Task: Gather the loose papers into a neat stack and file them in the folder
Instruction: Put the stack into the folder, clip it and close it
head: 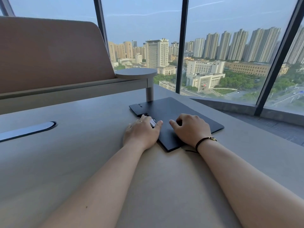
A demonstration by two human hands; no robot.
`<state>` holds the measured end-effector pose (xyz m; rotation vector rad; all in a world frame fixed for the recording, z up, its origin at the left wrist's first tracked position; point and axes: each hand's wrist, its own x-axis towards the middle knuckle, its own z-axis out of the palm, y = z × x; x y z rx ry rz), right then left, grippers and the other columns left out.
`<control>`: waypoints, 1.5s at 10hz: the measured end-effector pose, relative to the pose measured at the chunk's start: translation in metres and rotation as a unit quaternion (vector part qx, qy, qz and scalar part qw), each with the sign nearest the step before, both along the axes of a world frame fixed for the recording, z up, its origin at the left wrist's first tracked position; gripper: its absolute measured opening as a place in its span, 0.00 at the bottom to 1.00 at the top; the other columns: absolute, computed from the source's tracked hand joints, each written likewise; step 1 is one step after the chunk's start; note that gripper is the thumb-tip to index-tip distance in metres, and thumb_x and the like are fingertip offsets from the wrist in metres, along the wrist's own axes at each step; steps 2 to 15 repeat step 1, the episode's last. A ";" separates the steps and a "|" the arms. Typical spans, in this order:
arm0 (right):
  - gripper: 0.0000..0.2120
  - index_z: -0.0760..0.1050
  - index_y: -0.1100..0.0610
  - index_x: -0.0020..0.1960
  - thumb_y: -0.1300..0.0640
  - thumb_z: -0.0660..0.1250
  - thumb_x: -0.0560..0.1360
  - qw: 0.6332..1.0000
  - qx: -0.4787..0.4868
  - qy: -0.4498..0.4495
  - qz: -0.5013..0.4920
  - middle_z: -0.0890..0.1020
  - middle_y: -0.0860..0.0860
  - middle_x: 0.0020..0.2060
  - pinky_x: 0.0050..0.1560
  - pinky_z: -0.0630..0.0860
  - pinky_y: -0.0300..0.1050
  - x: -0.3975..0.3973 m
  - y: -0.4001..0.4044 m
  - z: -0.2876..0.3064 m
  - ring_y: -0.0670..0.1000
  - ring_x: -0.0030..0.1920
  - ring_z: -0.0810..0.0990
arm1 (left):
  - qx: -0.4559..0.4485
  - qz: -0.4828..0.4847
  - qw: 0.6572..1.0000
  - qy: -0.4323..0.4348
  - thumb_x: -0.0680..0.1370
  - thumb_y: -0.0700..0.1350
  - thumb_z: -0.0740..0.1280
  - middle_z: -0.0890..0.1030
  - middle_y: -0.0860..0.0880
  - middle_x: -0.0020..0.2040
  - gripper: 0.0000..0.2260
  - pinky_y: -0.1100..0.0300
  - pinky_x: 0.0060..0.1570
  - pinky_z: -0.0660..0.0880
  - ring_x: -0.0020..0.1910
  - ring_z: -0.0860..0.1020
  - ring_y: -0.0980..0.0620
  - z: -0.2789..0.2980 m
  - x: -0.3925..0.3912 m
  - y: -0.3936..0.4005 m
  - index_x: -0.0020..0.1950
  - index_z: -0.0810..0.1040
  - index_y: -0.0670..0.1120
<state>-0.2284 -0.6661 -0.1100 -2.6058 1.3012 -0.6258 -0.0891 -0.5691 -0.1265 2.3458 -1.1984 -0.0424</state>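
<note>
Head view, flat matte black folder (pixel 172 111), both hands (pixel 191 129) atop

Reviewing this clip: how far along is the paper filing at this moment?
Done, apparently: no loose papers show on the grey table, and the black folder lies closed and flat. In hand: the left hand rests on the clip at its edge, the right hand presses on the cover. Left: little or nothing visible; whether papers are inside cannot be seen.
</note>
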 end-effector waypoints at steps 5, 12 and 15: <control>0.18 0.80 0.52 0.46 0.41 0.59 0.79 0.996 -0.076 -0.019 0.048 0.85 0.53 0.45 0.40 0.68 0.46 0.002 0.032 -0.001 0.59 0.48 0.83 | -0.072 -0.011 0.996 0.054 0.79 0.62 0.56 0.81 0.49 0.61 0.19 0.52 0.56 0.73 0.61 0.77 0.43 0.003 -0.011 0.019 0.60 0.76 0.52; 0.18 0.80 0.52 0.46 0.41 0.59 0.79 0.996 -0.076 -0.019 0.048 0.85 0.53 0.45 0.40 0.68 0.46 0.002 0.032 -0.001 0.59 0.48 0.83 | -0.072 -0.011 0.996 0.054 0.79 0.62 0.56 0.81 0.49 0.61 0.19 0.52 0.56 0.73 0.61 0.77 0.43 0.003 -0.011 0.019 0.60 0.76 0.52; 0.18 0.80 0.52 0.46 0.41 0.59 0.79 0.996 -0.076 -0.019 0.048 0.85 0.53 0.45 0.40 0.68 0.46 0.002 0.032 -0.001 0.59 0.48 0.83 | -0.072 -0.011 0.996 0.054 0.79 0.62 0.56 0.81 0.49 0.61 0.19 0.52 0.56 0.73 0.61 0.77 0.43 0.003 -0.011 0.019 0.60 0.76 0.52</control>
